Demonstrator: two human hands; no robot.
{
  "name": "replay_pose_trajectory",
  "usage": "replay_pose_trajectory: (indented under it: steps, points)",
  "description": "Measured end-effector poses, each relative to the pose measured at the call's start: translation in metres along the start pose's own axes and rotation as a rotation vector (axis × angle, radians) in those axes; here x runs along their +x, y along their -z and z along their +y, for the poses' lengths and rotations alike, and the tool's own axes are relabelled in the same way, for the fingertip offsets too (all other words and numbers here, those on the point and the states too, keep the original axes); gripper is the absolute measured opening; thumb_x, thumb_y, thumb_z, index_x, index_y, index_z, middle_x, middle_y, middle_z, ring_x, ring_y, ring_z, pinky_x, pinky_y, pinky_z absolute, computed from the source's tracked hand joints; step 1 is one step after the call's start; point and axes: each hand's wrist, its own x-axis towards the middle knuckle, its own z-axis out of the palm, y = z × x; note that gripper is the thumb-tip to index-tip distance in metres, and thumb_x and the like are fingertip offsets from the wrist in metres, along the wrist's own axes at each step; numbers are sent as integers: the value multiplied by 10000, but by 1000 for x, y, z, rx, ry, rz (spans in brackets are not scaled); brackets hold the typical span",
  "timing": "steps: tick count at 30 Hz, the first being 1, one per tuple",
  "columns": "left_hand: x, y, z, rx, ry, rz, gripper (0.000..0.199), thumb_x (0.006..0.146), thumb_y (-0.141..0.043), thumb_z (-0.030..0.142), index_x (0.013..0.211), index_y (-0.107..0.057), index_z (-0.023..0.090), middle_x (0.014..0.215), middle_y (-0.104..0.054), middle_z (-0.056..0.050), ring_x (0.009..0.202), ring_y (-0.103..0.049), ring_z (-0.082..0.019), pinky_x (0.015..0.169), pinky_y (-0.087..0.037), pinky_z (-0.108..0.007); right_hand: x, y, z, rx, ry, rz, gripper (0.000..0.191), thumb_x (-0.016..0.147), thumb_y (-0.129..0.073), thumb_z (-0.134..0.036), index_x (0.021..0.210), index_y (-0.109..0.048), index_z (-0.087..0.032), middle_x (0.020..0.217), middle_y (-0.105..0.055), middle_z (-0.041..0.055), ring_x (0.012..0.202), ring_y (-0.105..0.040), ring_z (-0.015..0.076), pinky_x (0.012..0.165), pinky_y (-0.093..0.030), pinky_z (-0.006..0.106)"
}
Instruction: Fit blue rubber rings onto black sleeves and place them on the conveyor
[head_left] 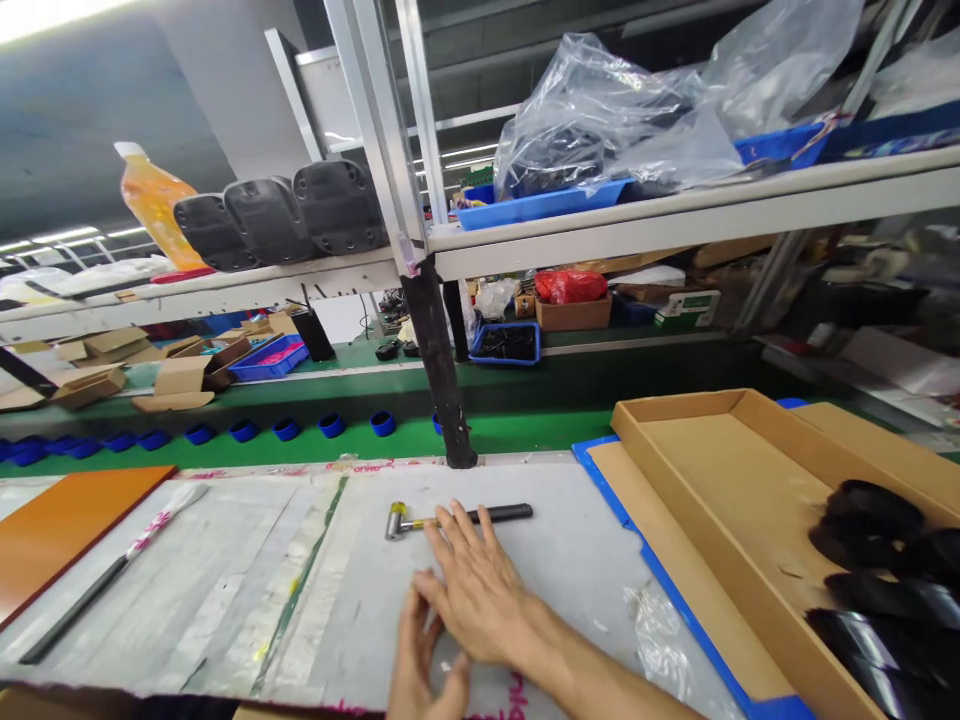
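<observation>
Right hand [480, 595] and left hand [424, 655] lie open by a small hammer [502, 513] — nothing held.

The right hand lies flat with fingers spread, their tips over the hammer's thin shaft; the left hand sits just beside it. The gray mat [330, 590] has open room to the left — to the right, the wall of a cardboard tray [697, 545] holding black parts [870, 545] makes a hard edge.

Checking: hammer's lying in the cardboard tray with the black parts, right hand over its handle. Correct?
No: the hammer lies on the pale work mat, not in the cardboard tray; the head view shows it left of the tray. The right hand is over its handle, as you said.
</observation>
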Motion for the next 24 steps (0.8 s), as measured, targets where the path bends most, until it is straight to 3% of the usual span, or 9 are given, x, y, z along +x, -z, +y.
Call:
replay_pose_trajectory:
  steps: [2,6,8,12,15,17,19,21,24]
  points:
    - [5,11,7,53,-131,14,547,979,-504,369,1514,-429,280,1647,-402,-129,1502,-410,-323,1223,-341,-512,-3,-7,5,-44,27,-14,620,1118,-400,-433,1617,-308,-78,1667,-173,167,1571,-24,304,1269,-84,640]
    - [22,8,25,408,-477,-257,492,944,-558,217,1414,-592,354,1479,-634,-34,1403,-548,-272,1284,-184,-470,-2,-22,17,-154,83,-66,658,1041,-478,-283,1621,-274,-48,1666,-150,184,1564,-25,344,1246,-133,684]
    - [23,-1,26,456,-533,-241,495,906,-594,184,1373,-640,338,1389,-704,-43,1338,-611,-284,1273,-208,-472,0,-34,23,-205,88,-55,643,1026,-427,-195,1633,-253,-76,1673,-121,159,1564,-16,335,1234,-166,696]
    - [10,-16,15,369,-476,-92,458,919,-537,153,1303,-697,342,1277,-766,-36,1250,-680,-257,1213,-341,-426,-3,-57,37,-317,41,-83,668,949,-397,-75,1610,-306,-39,1664,-94,178,1548,-3,390,1186,-217,749]
    - [10,-16,10,421,-436,-108,468,923,-509,130,1295,-708,332,1295,-755,-44,1259,-678,-258,1205,-377,-435,-5,-64,43,-341,18,-127,666,941,-376,-53,1602,-304,-3,1654,-100,200,1543,-42,408,1191,-211,741]
    - [20,-8,13,432,-465,-183,453,920,-541,147,1299,-705,332,1274,-765,-45,1237,-693,-259,1177,-433,-428,-3,-62,41,-277,23,-140,648,968,-389,-94,1605,-304,-11,1656,-103,188,1546,-72,404,1200,-205,730]
    - [34,5,20,358,-466,-264,385,937,-561,192,1262,-726,318,1218,-790,-49,1180,-725,-249,1108,-514,-396,-1,-52,35,-138,33,-112,659,996,-432,-186,1624,-283,-52,1668,-107,150,1553,-68,393,1214,-170,723]
    - [45,19,29,229,-400,-239,282,965,-557,261,1152,-768,282,1160,-809,-64,1118,-749,-244,1022,-577,-371,-1,-33,31,97,-21,-30,664,1016,-456,-310,1626,-310,-92,1672,-179,119,1560,-100,368,1240,-164,680]
    - [52,39,35,133,-269,63,253,987,-543,341,991,-775,241,1155,-789,-81,1126,-725,-245,1000,-579,-377,-14,4,37,380,-226,155,659,1070,-307,-486,1592,-379,-90,1658,-274,127,1554,-198,311,1264,-215,594]
